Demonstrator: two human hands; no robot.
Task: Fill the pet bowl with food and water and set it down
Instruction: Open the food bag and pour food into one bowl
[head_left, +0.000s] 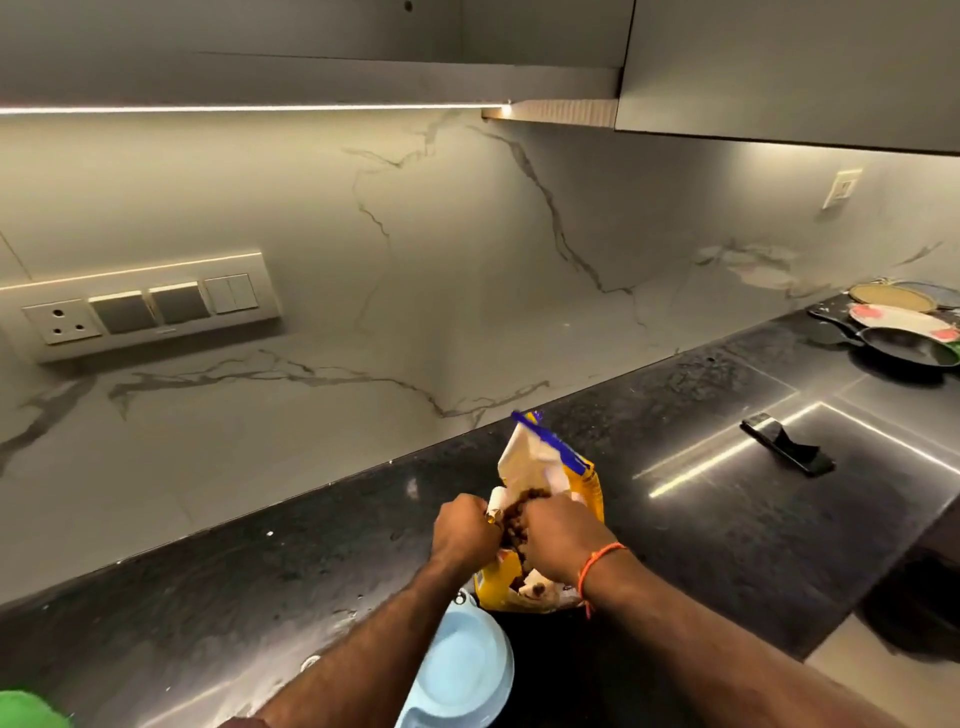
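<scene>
Yellow food bag (589, 486) stood open at lower centre, brown kibble showing; left hand (465, 527) and right hand (558, 540) each gripped its mouth; pale blue bowl (462, 670) below.

Home kitchen: black granite counter (260, 566), marble backsplash (415, 249), frying pan (904, 345), overhead cabinets (779, 62).

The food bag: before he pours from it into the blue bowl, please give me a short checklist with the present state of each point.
1. Yellow food bag open, brown kibble visible at its mouth: ok.
2. Left hand and right hand both grip the bag's opening: ok.
3. Blue pet bowl within reach, on the black counter near the bag: ok.
4. Bag mouth over the bowl: not ok, it is beyond the bowl.
5. Bowl empty and clean: cannot tell, an arm covers part of it.
</scene>
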